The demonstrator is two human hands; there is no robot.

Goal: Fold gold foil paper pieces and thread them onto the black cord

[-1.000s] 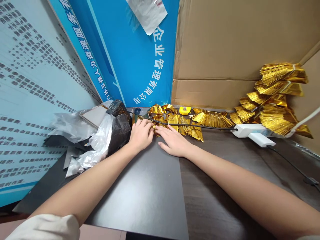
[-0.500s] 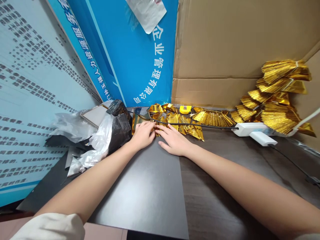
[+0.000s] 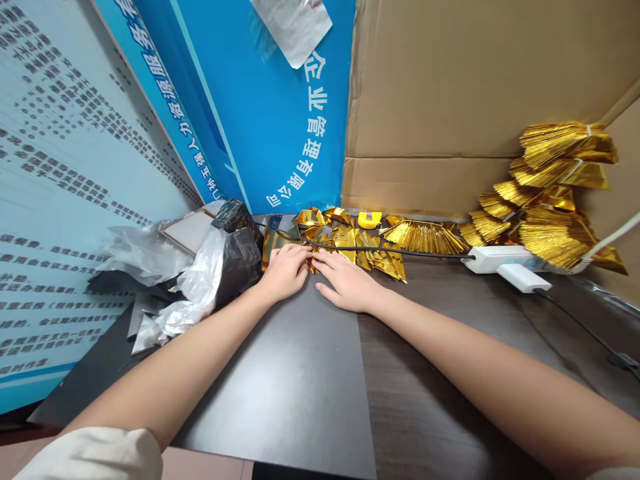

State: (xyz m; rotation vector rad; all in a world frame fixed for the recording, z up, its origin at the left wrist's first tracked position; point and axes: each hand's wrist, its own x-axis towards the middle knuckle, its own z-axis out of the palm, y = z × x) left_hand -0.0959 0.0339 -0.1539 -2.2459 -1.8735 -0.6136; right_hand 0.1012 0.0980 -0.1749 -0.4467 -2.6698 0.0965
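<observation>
My left hand (image 3: 285, 273) lies at the far edge of a dark grey board (image 3: 285, 387), its fingers stretched forward and the thumb apart. Beside it, my right hand (image 3: 346, 283) rests with fingers extended toward the left one and nearly meeting it. Both sets of fingertips touch or come very close to a pile of crumpled gold foil pieces (image 3: 347, 237). Neither hand appears to grip anything. A black cable (image 3: 415, 253) runs across the foil just beyond the fingertips. Some foil behind the fingers is hidden.
A yellow tape measure (image 3: 369, 219) sits behind the foil. At right, a white power strip (image 3: 487, 259) stands before stacked pleated gold foil bundles (image 3: 555, 200). Grey and black plastic bags (image 3: 205, 267) lie at left. A cardboard panel (image 3: 430, 93) and blue printed boards (image 3: 240, 100) enclose the back.
</observation>
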